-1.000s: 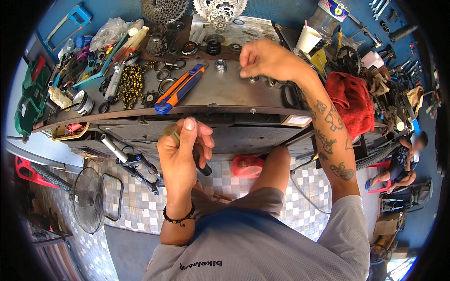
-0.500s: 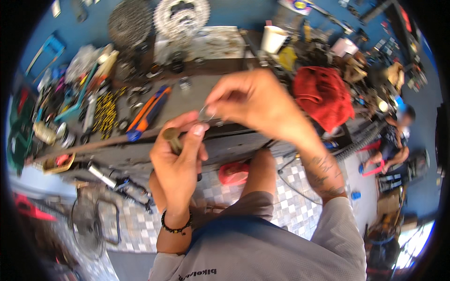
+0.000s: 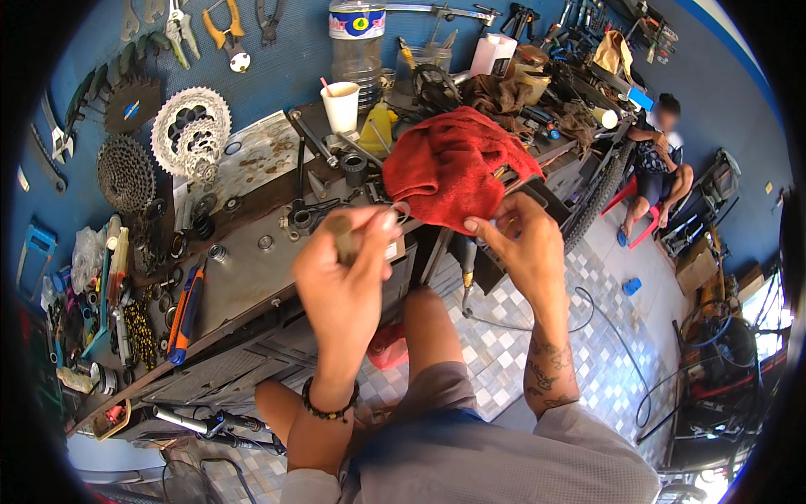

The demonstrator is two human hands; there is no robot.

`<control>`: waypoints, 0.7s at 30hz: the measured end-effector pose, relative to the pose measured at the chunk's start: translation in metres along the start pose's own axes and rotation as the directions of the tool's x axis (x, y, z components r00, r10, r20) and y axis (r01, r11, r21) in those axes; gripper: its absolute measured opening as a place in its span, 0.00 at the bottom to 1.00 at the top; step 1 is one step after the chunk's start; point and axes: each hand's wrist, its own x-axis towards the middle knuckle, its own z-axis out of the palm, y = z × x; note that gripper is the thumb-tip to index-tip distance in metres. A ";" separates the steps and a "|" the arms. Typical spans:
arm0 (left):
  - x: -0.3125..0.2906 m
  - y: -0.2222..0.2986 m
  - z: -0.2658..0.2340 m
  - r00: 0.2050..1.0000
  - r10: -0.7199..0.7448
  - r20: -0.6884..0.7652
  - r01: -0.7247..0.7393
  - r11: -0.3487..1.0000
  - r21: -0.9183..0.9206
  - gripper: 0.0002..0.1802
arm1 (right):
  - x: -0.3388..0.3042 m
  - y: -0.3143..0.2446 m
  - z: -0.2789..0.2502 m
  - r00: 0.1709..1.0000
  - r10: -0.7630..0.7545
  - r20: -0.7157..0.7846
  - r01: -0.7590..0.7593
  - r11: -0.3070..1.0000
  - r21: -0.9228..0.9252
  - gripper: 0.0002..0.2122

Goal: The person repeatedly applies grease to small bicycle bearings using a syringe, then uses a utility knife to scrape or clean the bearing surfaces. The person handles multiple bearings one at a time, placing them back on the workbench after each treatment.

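Observation:
My left hand (image 3: 340,281) is closed in front of the bench. Between its thumb and fingertip it pinches a thin metal ring (image 3: 402,211), and a brass-coloured cylinder (image 3: 343,241) is clasped in the same hand. A crumpled red rag (image 3: 453,164) lies at the bench's front edge. On its lower right corner my right hand (image 3: 535,248) has closed, the thumb at the hem and the fingertips partly hidden by the cloth.
On the bench (image 3: 243,281) are an orange-and-blue utility knife (image 3: 186,315), small metal parts, a white cup (image 3: 340,107) and a large plastic bottle (image 3: 357,59). A bicycle tyre (image 3: 598,197) stands to the right. Beyond it a person (image 3: 659,160) sits on a red stool.
My view has swung to the right. My right hand has left the ring and taken hold of the red rag. The ring and cylinder stay in my left hand.

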 end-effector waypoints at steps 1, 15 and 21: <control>0.008 -0.004 0.012 0.999 0.022 0.038 -0.023 0.999 0.036 0.07 | 0.002 0.008 0.000 0.996 0.037 0.077 -0.040 0.998 0.038 0.14; 0.042 -0.020 0.060 0.958 -0.006 0.287 -0.010 0.999 0.053 0.10 | 0.052 0.017 0.033 0.937 -0.341 -0.075 0.260 0.537 0.802 0.12; 0.040 -0.019 0.057 0.951 -0.114 0.287 0.107 0.993 0.039 0.12 | 0.053 0.012 0.034 0.854 -0.426 -0.298 0.519 0.728 0.447 0.05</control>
